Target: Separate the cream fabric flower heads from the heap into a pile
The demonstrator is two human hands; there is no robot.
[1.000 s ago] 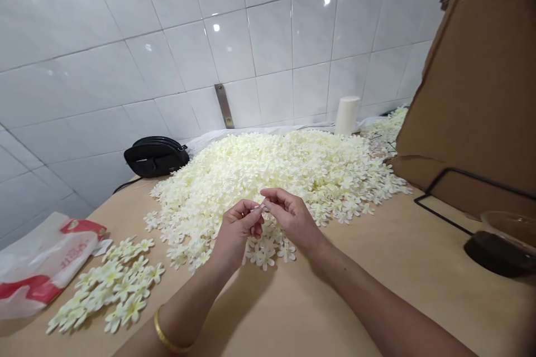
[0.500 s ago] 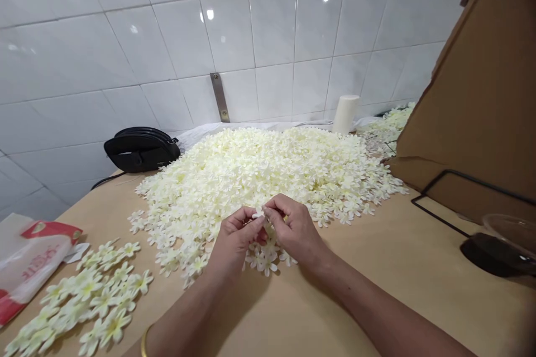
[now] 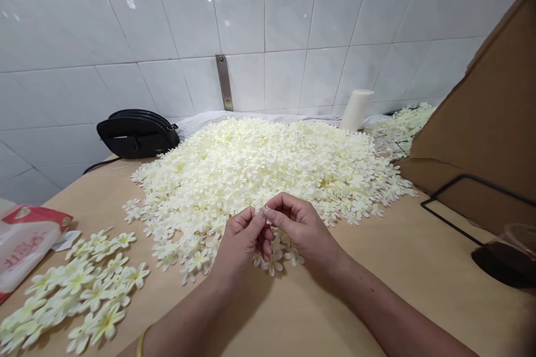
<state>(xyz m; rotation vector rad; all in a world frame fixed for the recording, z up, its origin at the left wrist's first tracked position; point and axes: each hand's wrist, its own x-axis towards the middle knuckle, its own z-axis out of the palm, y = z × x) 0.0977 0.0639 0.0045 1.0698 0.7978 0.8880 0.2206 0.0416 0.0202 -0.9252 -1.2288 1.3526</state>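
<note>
My left hand (image 3: 243, 240) and my right hand (image 3: 299, 228) meet at the front of a large heap of pale yellow-white artificial flowers (image 3: 268, 162). Both hands are closed, thumbs and forefingers pinched tip to tip. A white artificial flower is between them, almost wholly covered by the fingers now. Just beneath the hands, a few loose flowers (image 3: 274, 262) lie on the tan tabletop (image 3: 293, 318). Off to the left is a smaller group of flowers (image 3: 79, 290) with yellow centres.
A black bag (image 3: 138, 134) stands at the back left, and a red-and-white packet (image 3: 31, 240) lies at the left edge. Behind the heap are white cups (image 3: 355, 110), stacked or single. On the right are a cardboard sheet (image 3: 481, 122), a black wire frame (image 3: 452, 217) and a dark round object (image 3: 502, 265).
The fingertips have drawn closer together, and the white flower that showed between them is now mostly hidden. The camera view has shifted slightly.
</note>
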